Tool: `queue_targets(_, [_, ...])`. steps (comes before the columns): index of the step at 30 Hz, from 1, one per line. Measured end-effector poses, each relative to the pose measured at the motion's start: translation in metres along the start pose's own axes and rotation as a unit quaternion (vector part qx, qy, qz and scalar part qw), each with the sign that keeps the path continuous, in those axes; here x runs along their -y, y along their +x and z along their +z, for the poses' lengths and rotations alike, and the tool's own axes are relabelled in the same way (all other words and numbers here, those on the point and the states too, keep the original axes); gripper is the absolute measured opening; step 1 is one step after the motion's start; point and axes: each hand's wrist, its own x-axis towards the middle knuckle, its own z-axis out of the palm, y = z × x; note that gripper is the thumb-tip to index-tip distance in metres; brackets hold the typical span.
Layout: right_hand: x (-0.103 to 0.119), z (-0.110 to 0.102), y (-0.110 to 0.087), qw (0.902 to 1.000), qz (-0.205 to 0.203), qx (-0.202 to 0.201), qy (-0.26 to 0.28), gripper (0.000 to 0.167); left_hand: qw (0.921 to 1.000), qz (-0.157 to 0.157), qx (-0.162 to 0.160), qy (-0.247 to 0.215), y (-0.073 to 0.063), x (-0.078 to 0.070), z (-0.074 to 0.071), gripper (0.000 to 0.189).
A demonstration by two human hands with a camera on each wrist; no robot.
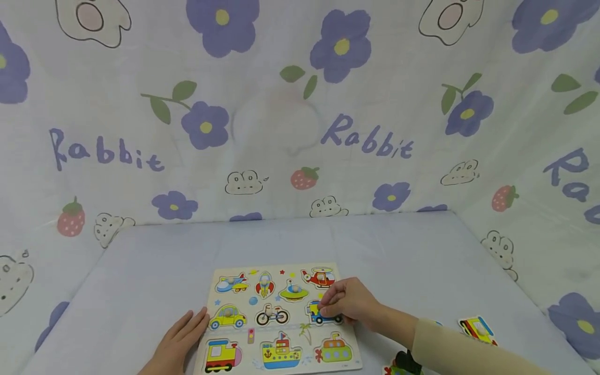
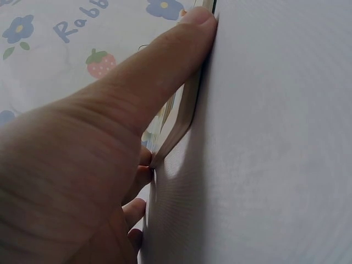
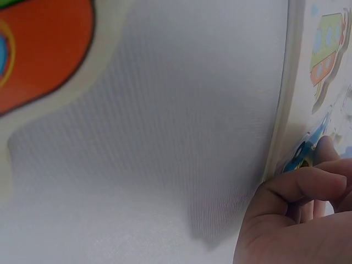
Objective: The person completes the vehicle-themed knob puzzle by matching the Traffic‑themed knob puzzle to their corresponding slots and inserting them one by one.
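Observation:
A wooden vehicle puzzle board (image 1: 276, 333) lies flat on the table. My right hand (image 1: 352, 303) pinches a blue and yellow truck piece (image 1: 313, 311) at the truck's place by the board's right side; fingers hide part of it. In the right wrist view the blue edge of that truck (image 3: 300, 157) shows beside the curled fingers. Along the board's left edge rests my left hand (image 1: 180, 339), its fingers extended and touching the rim. The left wrist view shows the thumb (image 2: 159, 66) stretched along the board's side (image 2: 184, 113).
Knobbed pieces such as a car (image 1: 228, 316) and a bicycle (image 1: 272, 314) sit in the board. The bottom row has a ship recess (image 1: 281, 355). Loose on the table to the right lie a train piece (image 1: 478, 329) and another piece (image 1: 391, 370) partly under the right sleeve (image 1: 459, 346).

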Motion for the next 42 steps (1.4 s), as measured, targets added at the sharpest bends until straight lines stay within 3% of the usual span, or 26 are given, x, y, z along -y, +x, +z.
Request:
queue_targets(21, [-0.006,0.0,0.001,1.0,-0.005,-0.003,-0.004,0.017,0.9997,-0.015,0.011,-0.014,0.0,-0.003,-0.001,0.115])
queue_targets(32, [-0.007,-0.003,0.001,1.0,-0.002,-0.002,-0.004,0.018,0.9998,-0.005,0.015,-0.009,0.002,-0.003,0.002,0.114])
queue_targets(37, [-0.006,-0.014,0.005,0.9972,-0.037,0.054,-0.036,0.018,0.9992,-0.017,0.033,-0.013,0.003,-0.004,-0.002,0.114])
queue_targets(42, [0.004,-0.055,-0.005,0.9869,-0.09,0.113,-0.071,0.031,0.9974,-0.043,0.054,-0.022,0.003,-0.008,-0.006,0.118])
